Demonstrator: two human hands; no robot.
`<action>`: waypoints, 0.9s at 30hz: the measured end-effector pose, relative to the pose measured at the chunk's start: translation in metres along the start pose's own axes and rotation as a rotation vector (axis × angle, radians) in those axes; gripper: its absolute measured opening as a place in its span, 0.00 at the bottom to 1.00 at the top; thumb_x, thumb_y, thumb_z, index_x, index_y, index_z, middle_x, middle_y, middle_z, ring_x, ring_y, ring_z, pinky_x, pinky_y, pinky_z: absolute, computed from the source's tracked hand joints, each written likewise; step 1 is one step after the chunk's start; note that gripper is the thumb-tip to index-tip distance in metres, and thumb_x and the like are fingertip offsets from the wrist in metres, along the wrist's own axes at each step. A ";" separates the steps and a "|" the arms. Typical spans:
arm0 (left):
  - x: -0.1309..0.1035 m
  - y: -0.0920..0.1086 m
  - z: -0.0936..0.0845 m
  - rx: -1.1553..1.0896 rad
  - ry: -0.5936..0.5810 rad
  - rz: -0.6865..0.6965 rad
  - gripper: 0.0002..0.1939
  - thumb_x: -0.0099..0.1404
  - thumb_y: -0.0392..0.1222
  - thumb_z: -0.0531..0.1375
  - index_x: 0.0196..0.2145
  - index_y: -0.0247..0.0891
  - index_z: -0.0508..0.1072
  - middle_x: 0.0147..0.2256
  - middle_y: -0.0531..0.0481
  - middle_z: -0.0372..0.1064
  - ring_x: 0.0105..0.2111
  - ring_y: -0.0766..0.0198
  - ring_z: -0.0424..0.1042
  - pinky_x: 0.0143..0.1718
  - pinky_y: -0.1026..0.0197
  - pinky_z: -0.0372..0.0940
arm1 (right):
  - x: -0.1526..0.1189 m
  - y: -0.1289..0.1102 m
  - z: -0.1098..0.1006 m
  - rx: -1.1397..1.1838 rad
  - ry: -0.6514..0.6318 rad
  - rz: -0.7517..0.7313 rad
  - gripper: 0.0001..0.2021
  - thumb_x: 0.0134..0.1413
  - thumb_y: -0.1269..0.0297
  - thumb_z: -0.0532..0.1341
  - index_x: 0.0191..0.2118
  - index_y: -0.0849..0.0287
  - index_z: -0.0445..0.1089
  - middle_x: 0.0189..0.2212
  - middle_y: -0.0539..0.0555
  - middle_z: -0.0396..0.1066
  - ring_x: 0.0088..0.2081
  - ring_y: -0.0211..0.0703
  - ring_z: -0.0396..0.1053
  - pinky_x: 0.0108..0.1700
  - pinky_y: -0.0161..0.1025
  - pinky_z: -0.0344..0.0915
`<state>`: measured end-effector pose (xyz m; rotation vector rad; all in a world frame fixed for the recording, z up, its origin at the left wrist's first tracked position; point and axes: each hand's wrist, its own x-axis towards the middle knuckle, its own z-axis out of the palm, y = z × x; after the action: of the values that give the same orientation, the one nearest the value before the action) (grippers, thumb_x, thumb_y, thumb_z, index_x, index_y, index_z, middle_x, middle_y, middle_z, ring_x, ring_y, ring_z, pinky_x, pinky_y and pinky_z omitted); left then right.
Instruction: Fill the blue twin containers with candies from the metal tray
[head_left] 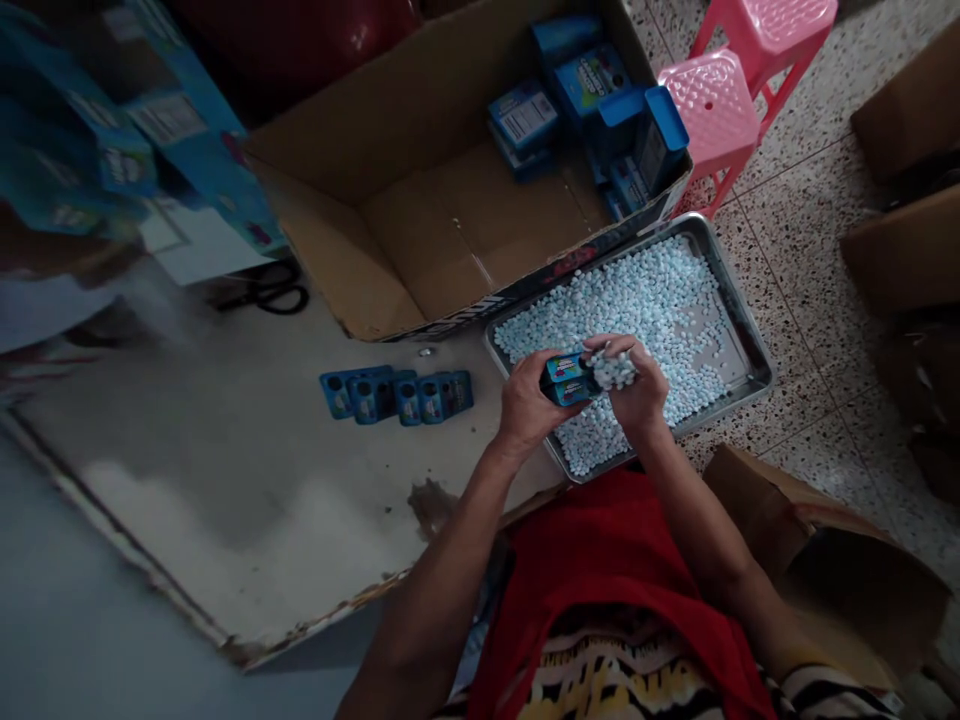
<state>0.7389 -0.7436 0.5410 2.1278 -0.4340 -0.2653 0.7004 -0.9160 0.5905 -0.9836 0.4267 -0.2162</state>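
My left hand (529, 400) is closed around a pair of small blue printed boxes (567, 367), held side by side over the near edge of a metal tray (759, 372). Beside them, my right hand (643, 392) is cupped around a heap of small pale pellets (615, 370), right at the ends of the boxes. More pale blue and white pellets (645, 290) cover most of the tray's bottom. On the table to the left stands a row of similar small blue boxes (407, 397).
A large open carton (420, 230) behind the tray holds several blue packages (525, 115). Black scissors (281, 290) lie left of it. Another person's blurred arm (52, 250) is at far left, near blue packaging. Pink stools (712, 105) and brown cartons (817, 540) stand right.
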 end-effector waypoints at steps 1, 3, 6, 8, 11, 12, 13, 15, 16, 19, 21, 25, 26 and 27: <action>0.001 0.004 0.000 -0.010 0.001 -0.002 0.40 0.46 0.46 0.82 0.55 0.43 0.74 0.51 0.45 0.80 0.51 0.45 0.80 0.54 0.47 0.75 | 0.000 -0.002 0.007 -0.047 0.005 -0.045 0.19 0.59 0.40 0.64 0.33 0.52 0.74 0.44 0.54 0.81 0.44 0.50 0.78 0.55 0.52 0.75; 0.002 0.010 0.000 -0.027 0.010 -0.001 0.39 0.47 0.47 0.82 0.55 0.43 0.74 0.51 0.46 0.80 0.52 0.46 0.80 0.55 0.48 0.75 | 0.002 -0.004 0.016 -0.116 0.022 -0.142 0.18 0.61 0.42 0.64 0.34 0.51 0.75 0.46 0.54 0.82 0.47 0.50 0.78 0.58 0.53 0.73; 0.002 0.014 -0.001 -0.022 0.019 0.014 0.38 0.48 0.47 0.81 0.55 0.43 0.74 0.50 0.45 0.80 0.51 0.46 0.80 0.54 0.48 0.74 | 0.004 -0.003 0.026 -0.179 0.025 -0.263 0.16 0.64 0.44 0.63 0.36 0.50 0.78 0.46 0.54 0.81 0.53 0.52 0.77 0.63 0.53 0.70; 0.002 0.013 -0.003 -0.008 -0.004 0.052 0.36 0.48 0.46 0.80 0.54 0.44 0.75 0.50 0.45 0.80 0.51 0.46 0.80 0.54 0.48 0.74 | -0.002 -0.003 0.034 -0.238 0.031 -0.296 0.17 0.68 0.44 0.61 0.40 0.49 0.79 0.46 0.54 0.80 0.55 0.51 0.76 0.64 0.52 0.70; 0.003 0.007 -0.008 -0.037 -0.070 0.151 0.33 0.50 0.45 0.79 0.53 0.44 0.76 0.49 0.44 0.80 0.51 0.45 0.80 0.57 0.44 0.73 | -0.013 -0.003 0.037 -0.337 0.043 -0.309 0.21 0.73 0.40 0.54 0.50 0.47 0.79 0.51 0.54 0.79 0.53 0.50 0.77 0.65 0.53 0.70; 0.003 0.003 -0.009 -0.067 -0.076 0.167 0.32 0.52 0.45 0.78 0.53 0.44 0.77 0.50 0.44 0.80 0.52 0.45 0.80 0.59 0.42 0.73 | -0.015 -0.004 0.031 -0.363 0.054 -0.321 0.23 0.74 0.39 0.52 0.53 0.46 0.78 0.53 0.54 0.79 0.55 0.50 0.77 0.66 0.54 0.69; 0.003 -0.001 -0.011 -0.107 -0.073 0.165 0.31 0.54 0.47 0.78 0.54 0.44 0.77 0.51 0.43 0.80 0.53 0.45 0.80 0.60 0.41 0.72 | -0.015 -0.005 0.021 -0.395 0.072 -0.329 0.25 0.75 0.39 0.49 0.55 0.45 0.77 0.57 0.54 0.78 0.58 0.50 0.76 0.69 0.56 0.67; 0.003 -0.009 -0.011 -0.219 -0.055 0.115 0.33 0.56 0.52 0.78 0.56 0.44 0.75 0.53 0.42 0.79 0.54 0.46 0.80 0.59 0.40 0.73 | -0.012 -0.004 -0.012 -0.517 0.154 -0.323 0.25 0.76 0.40 0.48 0.55 0.47 0.77 0.61 0.56 0.76 0.65 0.52 0.72 0.73 0.59 0.62; 0.003 -0.012 -0.010 -0.292 -0.048 0.082 0.36 0.54 0.55 0.79 0.57 0.44 0.75 0.54 0.42 0.79 0.53 0.47 0.80 0.57 0.41 0.75 | -0.010 -0.003 -0.033 -0.614 0.218 -0.303 0.24 0.75 0.41 0.50 0.54 0.48 0.77 0.62 0.57 0.75 0.67 0.53 0.70 0.73 0.60 0.60; 0.003 -0.022 0.000 -0.484 -0.010 -0.006 0.44 0.48 0.61 0.81 0.56 0.45 0.72 0.54 0.42 0.79 0.50 0.48 0.82 0.52 0.43 0.79 | -0.009 0.015 -0.093 -1.015 0.367 -0.228 0.24 0.67 0.39 0.61 0.53 0.53 0.76 0.59 0.63 0.74 0.66 0.59 0.69 0.72 0.64 0.60; 0.003 -0.025 0.008 -0.533 0.040 -0.038 0.45 0.46 0.63 0.82 0.56 0.46 0.71 0.55 0.42 0.79 0.51 0.48 0.82 0.53 0.43 0.79 | -0.013 0.036 -0.115 -1.249 0.298 -0.207 0.29 0.62 0.38 0.64 0.58 0.55 0.73 0.61 0.65 0.72 0.66 0.62 0.66 0.72 0.66 0.60; 0.003 -0.029 0.016 -0.559 0.044 -0.031 0.44 0.48 0.61 0.82 0.56 0.46 0.70 0.55 0.41 0.79 0.53 0.49 0.82 0.55 0.45 0.79 | -0.002 0.077 -0.113 -1.465 0.113 -0.239 0.35 0.57 0.46 0.69 0.67 0.51 0.68 0.70 0.65 0.61 0.71 0.65 0.61 0.73 0.66 0.60; 0.003 -0.029 0.017 -0.567 0.030 -0.025 0.44 0.48 0.61 0.82 0.56 0.46 0.70 0.56 0.41 0.79 0.53 0.49 0.82 0.55 0.45 0.79 | 0.007 0.082 -0.110 -1.468 0.118 -0.228 0.35 0.55 0.50 0.70 0.67 0.51 0.68 0.69 0.65 0.62 0.70 0.66 0.62 0.71 0.65 0.63; 0.004 -0.028 0.017 -0.576 0.008 -0.019 0.44 0.48 0.62 0.82 0.56 0.46 0.70 0.56 0.41 0.79 0.53 0.49 0.82 0.55 0.45 0.79 | 0.019 0.084 -0.107 -1.450 0.141 -0.208 0.34 0.52 0.53 0.71 0.65 0.52 0.70 0.66 0.65 0.64 0.68 0.65 0.64 0.69 0.63 0.65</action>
<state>0.7421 -0.7432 0.5080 1.5688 -0.2880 -0.3461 0.6690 -0.9590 0.4637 -2.4520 0.6075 -0.1417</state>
